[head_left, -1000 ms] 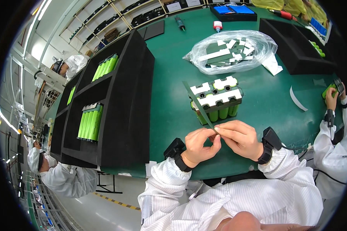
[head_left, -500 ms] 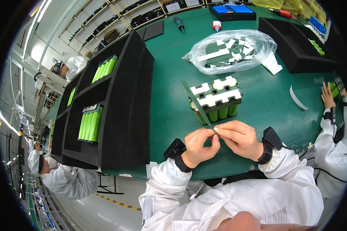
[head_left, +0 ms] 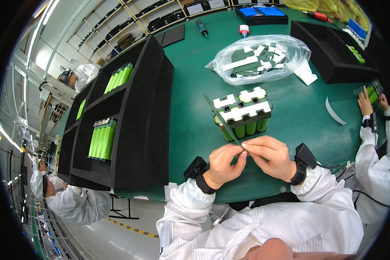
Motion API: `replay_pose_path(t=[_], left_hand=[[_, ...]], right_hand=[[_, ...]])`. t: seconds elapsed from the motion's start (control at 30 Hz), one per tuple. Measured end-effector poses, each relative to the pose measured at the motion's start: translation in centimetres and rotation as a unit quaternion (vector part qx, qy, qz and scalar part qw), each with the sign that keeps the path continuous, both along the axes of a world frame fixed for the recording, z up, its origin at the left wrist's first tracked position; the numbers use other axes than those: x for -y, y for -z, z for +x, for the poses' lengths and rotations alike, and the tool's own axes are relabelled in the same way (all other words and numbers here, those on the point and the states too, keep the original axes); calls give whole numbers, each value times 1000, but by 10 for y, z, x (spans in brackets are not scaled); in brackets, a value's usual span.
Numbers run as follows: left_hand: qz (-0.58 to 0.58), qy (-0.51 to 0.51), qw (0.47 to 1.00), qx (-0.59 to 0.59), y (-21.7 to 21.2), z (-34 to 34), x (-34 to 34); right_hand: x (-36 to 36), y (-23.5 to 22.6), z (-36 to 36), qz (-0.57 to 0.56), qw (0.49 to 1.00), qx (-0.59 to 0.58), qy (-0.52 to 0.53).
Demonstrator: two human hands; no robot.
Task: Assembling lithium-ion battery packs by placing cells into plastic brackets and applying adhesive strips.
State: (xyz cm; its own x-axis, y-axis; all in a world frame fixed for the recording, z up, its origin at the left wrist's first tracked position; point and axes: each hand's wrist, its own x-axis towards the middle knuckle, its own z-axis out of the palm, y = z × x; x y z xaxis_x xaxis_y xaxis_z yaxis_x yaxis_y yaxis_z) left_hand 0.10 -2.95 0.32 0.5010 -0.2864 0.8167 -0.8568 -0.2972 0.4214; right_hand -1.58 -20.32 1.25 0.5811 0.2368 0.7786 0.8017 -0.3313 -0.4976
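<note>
My left hand (head_left: 225, 164) and my right hand (head_left: 271, 158) meet in front of me, each pinching the near end of a thin dark green strip (head_left: 222, 120). The strip slants up and away to the left, across the left side of a battery pack (head_left: 250, 126). Green cylindrical cells stand upright in that pack under a black holder, with white pieces on its top. Both hands are apart from the pack, on its near side. My fingertips hide the strip's near end.
A black divided box (head_left: 145, 117) with green cell packs stands left. Beyond the pack lies a clear plastic bag (head_left: 260, 58) of green and white pieces. A curved white strip (head_left: 335, 111) lies right, near a co-worker's hands (head_left: 365, 103) on another pack. Another black box (head_left: 329, 52) stands far right.
My hands keep their pinch on the strip and have barely moved. At the right, the co-worker's hands and the pack they hold have shifted slightly.
</note>
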Motion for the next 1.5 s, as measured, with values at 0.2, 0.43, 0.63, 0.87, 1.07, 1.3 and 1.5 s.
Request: replay_pose_path(t=[0.2, 0.43, 0.63, 0.87, 1.07, 1.3, 1.5], left_hand=[[-1, -20, 1000, -15, -3, -3, 2], [-1, -31, 999, -8, -4, -3, 1], [33, -44, 998, 42, -6, 0, -1], [3, -19, 1000, -7, -5, 0, 1], [-4, 1, 1000, 8, -2, 1, 1], [4, 67, 997, 25, -5, 0, -2], [-33, 50, 998, -23, -11, -13, 12]], right_hand=[[1, -1, 1, -8, 1000, 11, -6], [-1, -1, 1, -26, 999, 32, -4], [-1, 2, 1, -10, 1000, 6, -14], [1, 2, 0, 48, 994, -84, -56], [4, 5, 0, 99, 977, -166, -88], [7, 4, -5, 128, 968, -174, -127], [13, 4, -6, 106, 989, -7, -104]])
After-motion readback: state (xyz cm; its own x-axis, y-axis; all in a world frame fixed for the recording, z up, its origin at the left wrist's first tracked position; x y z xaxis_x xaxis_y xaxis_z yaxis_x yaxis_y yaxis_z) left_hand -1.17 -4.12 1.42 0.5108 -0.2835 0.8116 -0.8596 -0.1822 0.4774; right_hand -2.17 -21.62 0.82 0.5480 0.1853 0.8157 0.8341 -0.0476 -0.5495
